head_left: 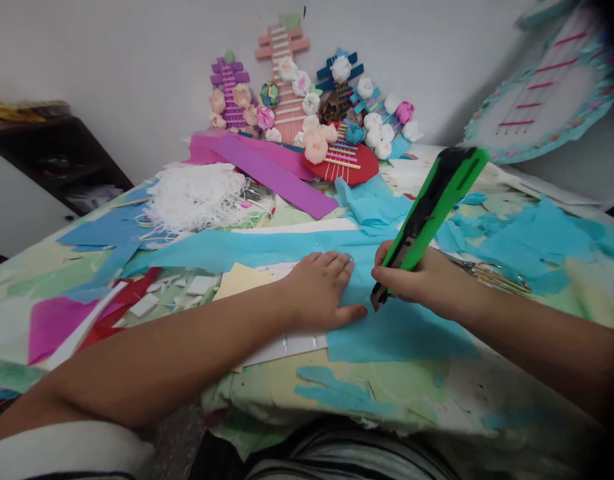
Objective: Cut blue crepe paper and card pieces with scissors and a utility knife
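Note:
My left hand (319, 291) lies flat with its fingers spread, pressing on the edge of a sheet of light-blue tissue paper (401, 337) in front of me. White paper shows under the tissue and beneath my left forearm. My right hand (411, 277) is closed around a green and black box cutter (431, 210), held tilted with its top leaning to the right. Its blade tip points down at the blue tissue, just right of my left thumb; whether it touches the paper I cannot tell.
White shredded strands (194, 200) and purple paper (281, 175) lie at the back left. Flower-decorated craft pieces (287, 100) lean against the wall. Scissors (501, 277) and blue tissue scraps (537, 233) are at the right. White foam bits (201, 285) lie left. A dark shelf (61, 157) stands beyond.

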A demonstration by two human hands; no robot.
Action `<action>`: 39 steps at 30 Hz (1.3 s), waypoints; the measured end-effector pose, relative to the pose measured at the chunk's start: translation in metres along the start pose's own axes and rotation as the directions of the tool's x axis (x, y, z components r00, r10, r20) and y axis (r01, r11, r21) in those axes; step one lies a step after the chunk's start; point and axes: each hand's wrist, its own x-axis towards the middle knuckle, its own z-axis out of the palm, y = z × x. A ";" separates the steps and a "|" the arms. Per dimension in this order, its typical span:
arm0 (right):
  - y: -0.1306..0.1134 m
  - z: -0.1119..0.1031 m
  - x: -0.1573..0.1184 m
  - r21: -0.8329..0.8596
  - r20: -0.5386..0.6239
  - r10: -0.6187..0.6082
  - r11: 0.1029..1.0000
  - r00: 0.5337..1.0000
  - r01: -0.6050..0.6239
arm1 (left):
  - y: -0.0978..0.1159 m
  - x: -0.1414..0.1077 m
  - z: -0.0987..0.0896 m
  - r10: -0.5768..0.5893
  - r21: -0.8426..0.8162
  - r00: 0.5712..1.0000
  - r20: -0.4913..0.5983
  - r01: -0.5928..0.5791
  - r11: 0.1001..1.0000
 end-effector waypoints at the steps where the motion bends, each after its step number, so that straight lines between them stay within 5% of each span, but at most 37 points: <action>1: 0.002 0.004 -0.002 -0.013 -0.026 0.002 1.000 1.000 -0.002 | 0.000 0.000 0.000 -0.004 0.001 1.000 0.006 0.004 1.000; 10: 0.023 0.016 -0.002 -0.117 -0.123 -0.023 0.993 0.992 0.008 | 0.003 -0.003 -0.003 0.012 0.000 1.000 -0.002 -0.012 1.000; 21: 0.020 0.020 -0.006 -0.141 -0.027 -0.123 0.983 0.992 0.118 | 0.003 -0.001 -0.004 0.019 -0.003 1.000 0.017 -0.019 1.000; 31: 0.025 0.013 -0.007 -0.056 -0.097 -0.116 0.992 0.988 0.111 | 0.005 -0.001 -0.004 0.005 0.010 0.999 0.032 -0.005 1.000; 39: 0.023 0.016 -0.006 -0.108 -0.040 -0.118 0.988 0.992 0.113 | 0.004 -0.002 -0.004 0.005 -0.005 1.000 0.022 -0.005 1.000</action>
